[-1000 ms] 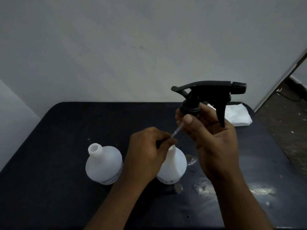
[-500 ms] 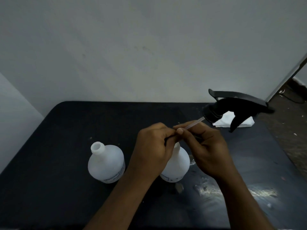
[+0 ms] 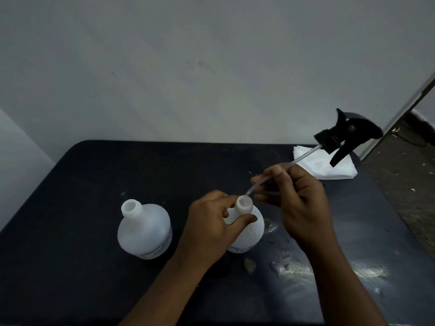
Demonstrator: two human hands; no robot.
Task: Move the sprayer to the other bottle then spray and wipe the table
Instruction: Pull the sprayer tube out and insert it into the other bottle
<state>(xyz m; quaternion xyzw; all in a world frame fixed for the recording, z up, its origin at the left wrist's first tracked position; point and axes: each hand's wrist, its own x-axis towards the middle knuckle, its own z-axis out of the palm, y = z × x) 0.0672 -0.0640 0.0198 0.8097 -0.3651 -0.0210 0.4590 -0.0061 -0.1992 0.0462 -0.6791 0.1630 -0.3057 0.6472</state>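
Observation:
Two white uncapped plastic bottles stand on the black table [image 3: 94, 231]. My left hand [image 3: 209, 229] grips the neck of the right bottle [image 3: 249, 231]. The left bottle [image 3: 144, 231] stands free beside it. My right hand [image 3: 299, 201] pinches the clear dip tube [image 3: 303, 156] of the black trigger sprayer [image 3: 341, 137]. The sprayer head hangs out to the upper right, tilted. The tube's lower tip sits at the mouth of the right bottle.
A folded white cloth [image 3: 329, 168] lies at the table's back right corner, under the sprayer head. Wet patches [image 3: 306, 267] shine on the table's right front. A grey wall rises behind the table. Floor shows past the right edge.
My right hand slid from the sprayer's collar down the tube, and the head swung out to the right. My left hand let go of the tube and took the right bottle's neck.

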